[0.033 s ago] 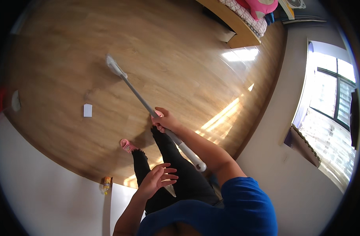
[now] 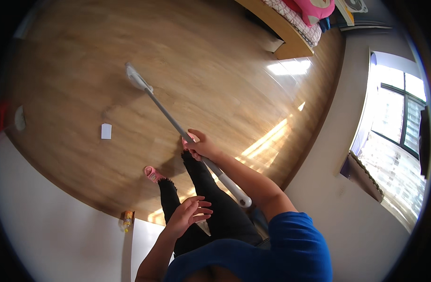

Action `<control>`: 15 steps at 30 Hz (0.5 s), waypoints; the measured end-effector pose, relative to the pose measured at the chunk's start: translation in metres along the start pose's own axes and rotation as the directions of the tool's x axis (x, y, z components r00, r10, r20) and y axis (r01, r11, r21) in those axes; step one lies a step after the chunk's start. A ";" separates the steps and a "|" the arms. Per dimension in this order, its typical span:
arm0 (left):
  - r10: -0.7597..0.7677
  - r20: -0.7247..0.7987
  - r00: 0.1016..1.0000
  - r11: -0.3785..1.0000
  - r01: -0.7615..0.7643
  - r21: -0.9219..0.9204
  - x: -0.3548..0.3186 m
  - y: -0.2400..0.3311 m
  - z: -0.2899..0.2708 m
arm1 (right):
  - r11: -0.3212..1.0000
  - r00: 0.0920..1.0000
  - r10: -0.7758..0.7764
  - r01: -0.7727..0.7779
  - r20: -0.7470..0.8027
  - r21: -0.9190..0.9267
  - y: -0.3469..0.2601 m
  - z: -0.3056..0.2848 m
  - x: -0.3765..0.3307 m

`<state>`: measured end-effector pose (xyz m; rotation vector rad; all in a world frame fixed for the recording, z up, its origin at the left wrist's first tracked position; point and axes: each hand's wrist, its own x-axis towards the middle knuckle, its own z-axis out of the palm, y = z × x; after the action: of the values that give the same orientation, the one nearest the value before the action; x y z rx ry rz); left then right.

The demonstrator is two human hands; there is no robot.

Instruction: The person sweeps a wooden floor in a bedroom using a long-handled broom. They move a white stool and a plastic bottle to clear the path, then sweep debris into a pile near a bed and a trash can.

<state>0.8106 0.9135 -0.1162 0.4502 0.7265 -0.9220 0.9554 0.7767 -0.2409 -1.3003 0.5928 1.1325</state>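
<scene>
On my head cam, the small orange-and-yellow plastic bottle [image 2: 128, 219] at the floor's near-left edge, by the wall, has a label too small to read; ditto the pale mark on the L pink slipper [image 2: 152, 173].

I've the R hand [image 2: 202, 145] wrapped round a long grey-and-white mop [image 2: 167, 116], approx. mid-shaft, fingers curled under. Its flat white head (slightly blurred from here) is down on the brown wood-look floor [image 2: 225, 80], left of centre; its white grip end is near the R forearm. My L hand [image 2: 189, 216] is half open w/ fingers loosely spread, holding nothing, in front of the black trousers [image 2: 217, 199].

A white rectangular card [image 2: 106, 131] lies btwn mop head and the floor's near-left edge. R pink slipper [image 2: 190, 137] is right by the shaft. Wooden bed frame [image 2: 291, 46] w/ pink cushion [image 2: 317, 11]: floor's far-right corner.
</scene>
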 end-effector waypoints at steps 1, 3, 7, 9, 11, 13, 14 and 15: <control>0.037 -0.040 0.999 0.997 -0.034 0.076 -0.001 -0.005 -0.010 | 0.998 1.000 -0.016 0.015 -0.007 -0.059 -0.008 0.000 -0.018; 0.107 -0.193 0.975 0.980 -0.071 0.186 -0.005 -0.012 -0.026 | 0.987 0.997 -0.026 0.014 -0.074 -0.159 -0.004 -0.016 -0.045; 0.253 -0.388 0.886 0.950 -0.152 0.271 -0.014 -0.026 -0.058 | 0.953 0.947 -0.019 -0.079 -0.320 -0.292 -0.017 -0.068 -0.070; 0.225 -0.413 0.883 0.968 -0.156 0.195 -0.016 -0.028 -0.064 | 0.941 0.917 -0.029 -0.109 -0.399 -0.321 -0.021 -0.100 -0.051; 0.207 -0.413 0.887 0.977 -0.167 0.130 -0.014 -0.032 -0.063 | 0.919 0.904 -0.054 -0.121 -0.424 -0.376 -0.016 -0.141 -0.014; 0.212 -0.416 0.884 0.977 -0.199 0.076 -0.008 -0.035 -0.059 | 0.900 0.913 -0.006 -0.173 -0.408 -0.400 -0.017 -0.122 0.013; 0.229 -0.415 0.880 0.973 -0.222 0.067 -0.003 -0.035 -0.057 | 0.930 0.927 -0.020 -0.120 -0.375 -0.346 -0.013 -0.095 0.022; 0.237 -0.418 0.877 0.970 -0.238 0.051 0.001 -0.037 -0.054 | 0.936 0.935 -0.004 -0.121 -0.354 -0.331 -0.014 -0.062 0.024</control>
<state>0.7601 0.9273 -0.1556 0.7351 1.0401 -0.5935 0.9921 0.7275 -0.2704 -1.8272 0.7169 1.0938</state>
